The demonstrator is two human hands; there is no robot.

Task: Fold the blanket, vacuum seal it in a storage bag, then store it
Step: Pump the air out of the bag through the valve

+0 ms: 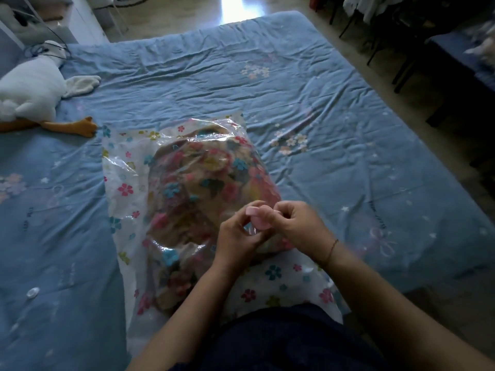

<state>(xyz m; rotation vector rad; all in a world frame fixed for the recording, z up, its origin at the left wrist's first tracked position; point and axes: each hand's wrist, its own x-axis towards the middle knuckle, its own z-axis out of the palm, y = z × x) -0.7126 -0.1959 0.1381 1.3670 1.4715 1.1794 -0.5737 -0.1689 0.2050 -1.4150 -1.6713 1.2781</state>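
Left arm: your bare forearm comes up from the lower left, angled up and to the right.
Left hand [235,234]: fingers curled, thumb and fingertips pinching at a small pink cap [256,217].
Right arm: your forearm enters from the lower right, with a thin cord bracelet [332,249] round the wrist.
Right hand [297,223]: fingers curled, gripping the pink cap from the right, knuckles up.
Hands together: fingertips meet at the cap.

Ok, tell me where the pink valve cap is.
Head view, lower centre: the pink valve cap is pinched between the left hand and right hand, above the storage bag.
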